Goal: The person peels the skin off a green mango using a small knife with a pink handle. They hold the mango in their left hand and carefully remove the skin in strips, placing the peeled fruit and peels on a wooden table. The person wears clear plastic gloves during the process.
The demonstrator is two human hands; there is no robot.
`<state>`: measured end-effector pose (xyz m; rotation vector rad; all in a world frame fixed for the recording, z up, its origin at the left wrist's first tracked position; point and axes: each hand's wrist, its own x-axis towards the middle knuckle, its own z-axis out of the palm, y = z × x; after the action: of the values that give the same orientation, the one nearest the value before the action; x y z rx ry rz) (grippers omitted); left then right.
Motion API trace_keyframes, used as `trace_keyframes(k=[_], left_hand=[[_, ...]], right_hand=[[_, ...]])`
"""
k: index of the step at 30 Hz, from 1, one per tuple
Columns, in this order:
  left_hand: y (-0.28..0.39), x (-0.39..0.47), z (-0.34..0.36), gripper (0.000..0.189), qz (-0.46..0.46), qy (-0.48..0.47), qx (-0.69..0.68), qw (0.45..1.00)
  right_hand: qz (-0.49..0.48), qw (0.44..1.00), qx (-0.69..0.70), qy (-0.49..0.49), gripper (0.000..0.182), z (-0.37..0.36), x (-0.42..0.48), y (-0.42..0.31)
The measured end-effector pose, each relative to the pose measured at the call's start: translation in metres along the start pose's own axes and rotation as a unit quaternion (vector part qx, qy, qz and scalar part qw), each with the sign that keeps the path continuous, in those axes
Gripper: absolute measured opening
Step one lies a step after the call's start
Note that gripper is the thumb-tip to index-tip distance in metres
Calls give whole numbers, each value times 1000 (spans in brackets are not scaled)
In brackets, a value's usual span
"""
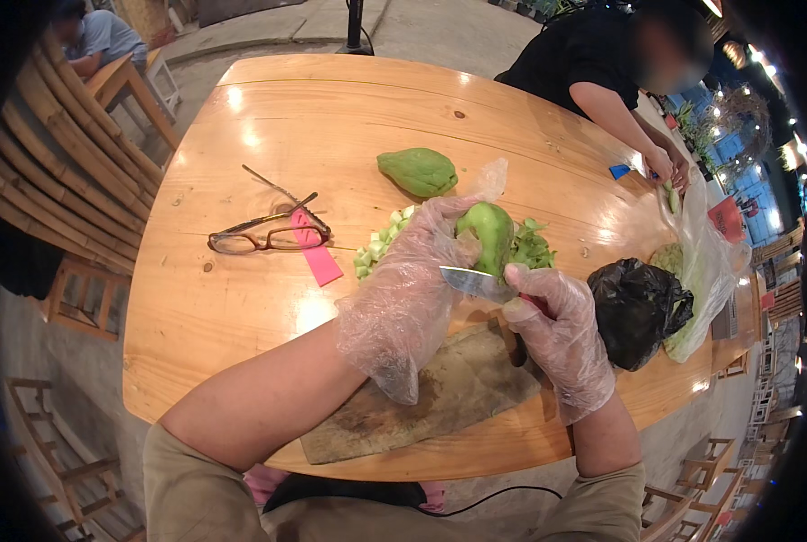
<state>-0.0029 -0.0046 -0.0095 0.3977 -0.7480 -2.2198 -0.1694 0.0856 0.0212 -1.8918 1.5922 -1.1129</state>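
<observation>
My left hand (430, 251), in a clear plastic glove, grips a green chayote (490, 234) whose surface looks partly peeled. A knife (475, 281) with a reddish handle is held in my gloved right hand (556, 322), its blade against or just beside the chayote's near end. Pale diced cubes (380, 247) lie left of my left hand, partly hidden by it. Green peelings (533, 245) are heaped behind the chayote to the right. Farther back rests a whole chayote (417, 173). Below my hands lies a worn wooden cutting board (437, 400).
Eyeglasses (268, 238) lie over a pink paper strip (319, 261) on the wooden table (193, 325). A black plastic bag (637, 311) and a clear bag (705, 284) with green produce stand at right. Across the table, a person (580, 61) in black handles a green piece and something blue.
</observation>
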Motion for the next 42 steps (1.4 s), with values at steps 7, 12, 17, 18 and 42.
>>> trace_keyframes(k=[7,12,17,18,42], left_hand=[[1,1,0,39,-22,12,18,1000],[-1,1,-2,41,-2,1,14,1000],[-1,1,1,41,-20,-4,-21,1000],[0,1,3,40,-23,-8,-38,999],[1,1,3,45,-96,0,-83,992]], right_hand=[[79,996,51,-1,23,4,-3,1],[27,999,-40,10,30,2,-2,4],[65,997,-17,35,41,2,0,-7],[46,998,-24,35,42,3,-1,-4],[10,998,1,64,39,4,-2,1]])
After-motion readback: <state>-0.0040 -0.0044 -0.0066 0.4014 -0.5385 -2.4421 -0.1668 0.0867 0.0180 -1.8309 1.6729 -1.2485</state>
